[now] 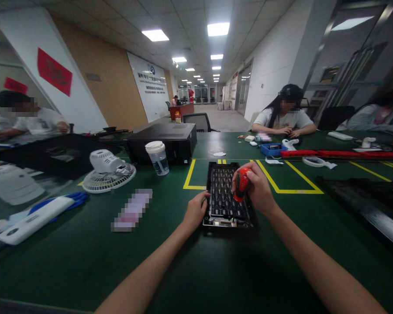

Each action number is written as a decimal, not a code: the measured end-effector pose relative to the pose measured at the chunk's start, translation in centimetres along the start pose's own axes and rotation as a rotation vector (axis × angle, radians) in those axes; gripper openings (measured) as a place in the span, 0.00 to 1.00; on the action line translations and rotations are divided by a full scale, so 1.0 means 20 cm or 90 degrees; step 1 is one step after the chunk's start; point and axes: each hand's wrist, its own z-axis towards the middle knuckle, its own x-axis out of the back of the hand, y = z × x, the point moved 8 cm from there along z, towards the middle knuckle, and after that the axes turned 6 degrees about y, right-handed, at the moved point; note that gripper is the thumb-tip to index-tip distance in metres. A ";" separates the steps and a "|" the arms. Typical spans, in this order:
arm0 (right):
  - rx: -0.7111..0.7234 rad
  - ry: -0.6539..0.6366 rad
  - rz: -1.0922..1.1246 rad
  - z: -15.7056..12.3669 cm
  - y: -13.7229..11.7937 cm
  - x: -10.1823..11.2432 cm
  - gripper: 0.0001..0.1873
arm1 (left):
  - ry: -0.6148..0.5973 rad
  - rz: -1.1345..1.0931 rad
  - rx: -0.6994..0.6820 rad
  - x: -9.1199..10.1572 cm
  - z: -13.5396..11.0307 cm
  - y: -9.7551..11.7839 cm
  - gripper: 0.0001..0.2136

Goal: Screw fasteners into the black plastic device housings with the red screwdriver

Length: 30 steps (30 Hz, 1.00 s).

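A black case [228, 167] lies on the green table, with rows of small bit-like pieces inside it. My right hand [259, 192] grips a screwdriver [241, 185] by its red and black handle. The handle is held over the right part of the case, and the thin dark shaft points down toward its lower right corner. Where the tip ends I cannot make out. At the case's left edge is my left hand [196, 210], its fingers curled in and closed on the rim. Some small metal parts [221, 222] show in the near end of the case.
Left of the case stand a lidded plastic cup [157, 159], a white fan [108, 172] and a large black box [160, 137]. A blue tray [272, 149] and a red strip [340, 154] lie farther back. Dark panels [370, 209] lie at right. Other people [283, 115] sit around the table.
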 end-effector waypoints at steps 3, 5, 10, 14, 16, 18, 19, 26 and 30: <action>0.004 0.002 -0.011 0.00 -0.01 0.00 0.05 | 0.000 -0.001 -0.002 0.00 0.00 0.00 0.13; 0.006 0.001 -0.016 0.00 -0.01 0.00 0.05 | 0.000 -0.001 0.000 0.00 0.00 0.00 0.13; 0.020 -0.006 -0.036 0.00 -0.03 -0.01 0.04 | -0.001 0.000 0.003 0.00 0.00 0.00 0.13; 0.030 0.000 -0.052 0.00 -0.04 0.00 0.04 | -0.001 0.002 0.010 0.00 0.00 0.01 0.13; 0.034 0.001 -0.059 -0.01 -0.05 0.00 0.04 | -0.001 0.000 0.012 0.00 0.00 0.01 0.13; 0.037 0.001 -0.067 -0.01 -0.06 0.00 0.04 | -0.001 -0.004 0.011 0.01 0.00 0.01 0.13; 0.038 0.002 -0.071 -0.01 -0.06 0.00 0.04 | 0.000 -0.006 0.010 0.01 0.00 0.02 0.13; 0.050 -0.003 -0.105 0.00 -0.07 0.00 0.06 | 0.001 -0.013 0.009 0.01 0.00 0.01 0.12; 0.058 0.001 -0.125 0.00 -0.07 0.01 0.07 | 0.007 -0.013 0.000 0.00 0.00 0.01 0.12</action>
